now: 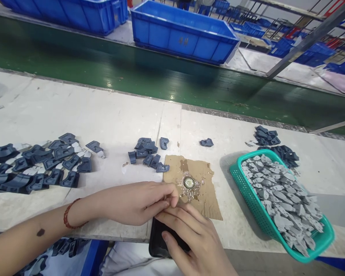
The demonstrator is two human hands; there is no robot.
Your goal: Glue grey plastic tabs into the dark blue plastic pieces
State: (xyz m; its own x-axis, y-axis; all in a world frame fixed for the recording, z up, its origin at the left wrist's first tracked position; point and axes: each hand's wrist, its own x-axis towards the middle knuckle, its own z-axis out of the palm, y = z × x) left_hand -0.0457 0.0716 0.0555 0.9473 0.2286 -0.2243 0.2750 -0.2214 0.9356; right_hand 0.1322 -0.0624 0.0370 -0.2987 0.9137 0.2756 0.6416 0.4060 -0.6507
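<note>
My left hand (149, 203) reaches across the table edge, its fingers curled in a pinch; what they hold, if anything, is hidden. Against those fingertips rest the fingers of my right hand (195, 237), stretched side by side, with the thumb apart. Under the right hand a black shallow tray-like object (158, 243) shows at the table's front edge. Just beyond the hands lies a torn piece of brown cardboard (214, 201), bearing a small round cap-like dish (189, 183) with shiny wet liquid and glittering residue around it.
Dark blue-grey molded parts lie in a small group (145, 145), a larger left pile (36, 157) and a right pile (266, 136). At right stands a teal basket (266, 230) of light grey pieces. Blue crates (181, 36) stand beyond a green belt (149, 73).
</note>
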